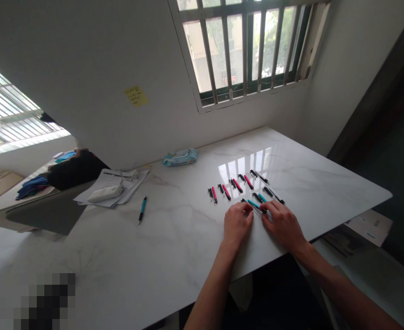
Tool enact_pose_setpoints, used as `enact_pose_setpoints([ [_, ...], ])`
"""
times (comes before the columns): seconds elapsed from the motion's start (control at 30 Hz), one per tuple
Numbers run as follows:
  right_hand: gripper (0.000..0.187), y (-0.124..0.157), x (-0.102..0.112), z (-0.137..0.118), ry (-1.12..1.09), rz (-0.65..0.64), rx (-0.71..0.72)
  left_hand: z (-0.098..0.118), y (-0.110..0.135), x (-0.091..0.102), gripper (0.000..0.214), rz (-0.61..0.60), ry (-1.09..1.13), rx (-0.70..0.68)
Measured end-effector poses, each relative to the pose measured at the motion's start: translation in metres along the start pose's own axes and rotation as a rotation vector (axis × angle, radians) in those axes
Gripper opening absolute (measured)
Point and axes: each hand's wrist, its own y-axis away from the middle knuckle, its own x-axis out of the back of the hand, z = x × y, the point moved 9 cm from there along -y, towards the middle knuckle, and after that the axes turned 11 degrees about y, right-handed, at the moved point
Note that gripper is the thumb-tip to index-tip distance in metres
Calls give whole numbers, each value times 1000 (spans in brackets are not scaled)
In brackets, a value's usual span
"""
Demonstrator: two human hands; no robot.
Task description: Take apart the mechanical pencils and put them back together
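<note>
Both my hands rest on a white marble table (pixel 174 238) near its front edge. A teal pen (pixel 256 205) lies between them; my left hand (pixel 237 223) pinches its near end and my right hand (pixel 281 223) has its fingers closed over the other end. Just beyond my fingers lies a row of several pens: red ones (pixel 226 191) on the left, a black pen (pixel 259 176) and another teal pen (pixel 262 197) on the right. They lie side by side, slanted.
A single teal pen (pixel 142 209) lies alone at the table's middle left. Papers with a white object (pixel 110 189) and a wipes pack (pixel 179 157) sit by the wall. A barred window (pixel 246 46) is behind. A box (pixel 370 225) lies on the floor, right.
</note>
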Motion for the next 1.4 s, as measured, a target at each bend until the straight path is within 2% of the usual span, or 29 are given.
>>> enact_pose_setpoints([
  [0.33, 17, 1, -4, -5, -34, -14, 80, -2, 3, 6, 15, 65, 52, -15],
  [0.57, 15, -2, -3, -9, -50, -41, 110, -6, 1, 2, 10, 60, 61, -5],
  [0.67, 14, -1, -3, -9, -74, -37, 126, -9, 3, 10, 9, 66, 70, -2],
  [0.73, 14, 1, -2, -7, -84, -13, 127, -13, 3, 29, 9, 105, 32, 13],
  [0.8, 14, 4, 1, -7, -90, 24, 130, -21, 1, 64, 10, 185, -55, 33],
  [0.87, 13, 7, 4, -7, -97, 61, 146, -34, 0, 111, 12, 278, -169, 72],
  [0.93, 12, 10, 6, -8, -103, 95, 165, -53, 5, 167, 19, 402, -336, 132],
  [1.03, 12, 13, 6, -8, -115, 134, 185, -87, 30, 250, 35, 610, -605, 257],
  [1.1, 12, 14, 6, -8, -118, 151, 186, -116, 55, 290, 52, 699, -719, 434],
  [1.17, 12, 14, 6, -7, -116, 163, 174, -148, 76, 312, 63, 691, -733, 633],
  [1.2, 12, 13, 6, -6, -116, 165, 163, -163, 85, 317, 62, 673, -696, 715],
  [1.23, 12, 13, 6, -5, -117, 163, 149, -172, 89, 321, 56, 670, -668, 743],
  [1.4, 12, 11, 12, -1, -134, 179, 65, -185, 89, 330, 24, 757, -552, 667],
])
